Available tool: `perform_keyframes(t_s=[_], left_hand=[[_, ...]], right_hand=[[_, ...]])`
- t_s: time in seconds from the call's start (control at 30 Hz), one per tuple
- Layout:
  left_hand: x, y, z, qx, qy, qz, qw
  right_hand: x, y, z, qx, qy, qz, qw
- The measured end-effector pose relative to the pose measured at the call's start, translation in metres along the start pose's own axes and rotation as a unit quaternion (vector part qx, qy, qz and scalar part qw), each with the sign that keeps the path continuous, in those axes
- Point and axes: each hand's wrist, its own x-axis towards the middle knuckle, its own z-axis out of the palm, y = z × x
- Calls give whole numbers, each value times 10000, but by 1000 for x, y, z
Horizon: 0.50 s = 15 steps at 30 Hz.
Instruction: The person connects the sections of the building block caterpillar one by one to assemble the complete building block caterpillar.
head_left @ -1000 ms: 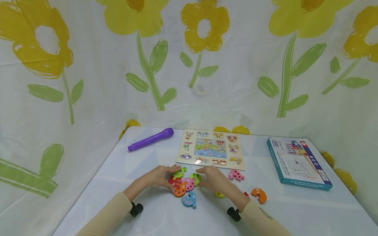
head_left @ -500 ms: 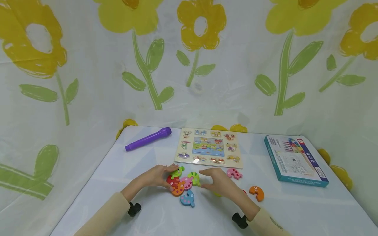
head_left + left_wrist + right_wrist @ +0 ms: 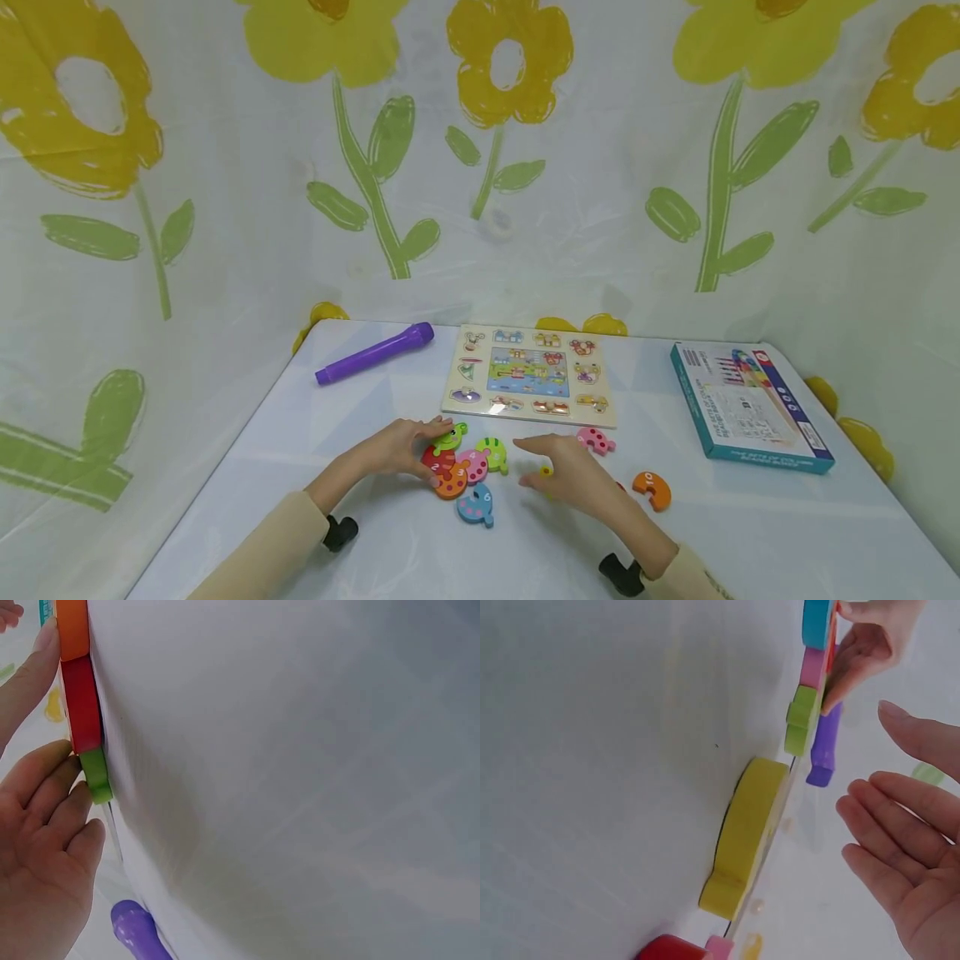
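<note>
My left hand (image 3: pixel 397 450) holds a joined group of number puzzle pieces between thumb and fingers: a green head piece (image 3: pixel 452 437), a red piece (image 3: pixel 81 705) and an orange piece (image 3: pixel 451 482). A pink piece (image 3: pixel 474 466) and a green striped piece (image 3: pixel 492 454) continue that chain. Just in front lies a blue piece (image 3: pixel 476 505) marked 6. My right hand (image 3: pixel 577 475) hovers to the right, fingers extended, holding nothing. Partly beneath it in the head view is a yellow piece (image 3: pixel 750 825), which stands clear of the fingers in the right wrist view.
A pink piece (image 3: pixel 596 440), an orange piece (image 3: pixel 652 490) marked 10 and a red piece (image 3: pixel 671 951) lie to the right. Behind are a wooden puzzle board (image 3: pixel 528 410) and a purple toy microphone (image 3: pixel 375 354). A teal-edged box (image 3: pixel 750 408) sits far right.
My right hand has drawn away from the green striped piece, moving right toward the yellow piece. The left hand stays at the joined pieces; the view has shifted slightly.
</note>
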Motion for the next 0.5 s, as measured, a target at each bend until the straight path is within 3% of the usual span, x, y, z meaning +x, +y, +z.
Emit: perform_keyframes(t_s=[0.23,0.5], left_hand=[[0,-1,0,-65,28,40,10000],[0,-2,2,-126,28,56,9999]], right_hand=[[-4,-7,6,255,-266,88,9993],[-3,-14,23,101,-539,-200,9983]])
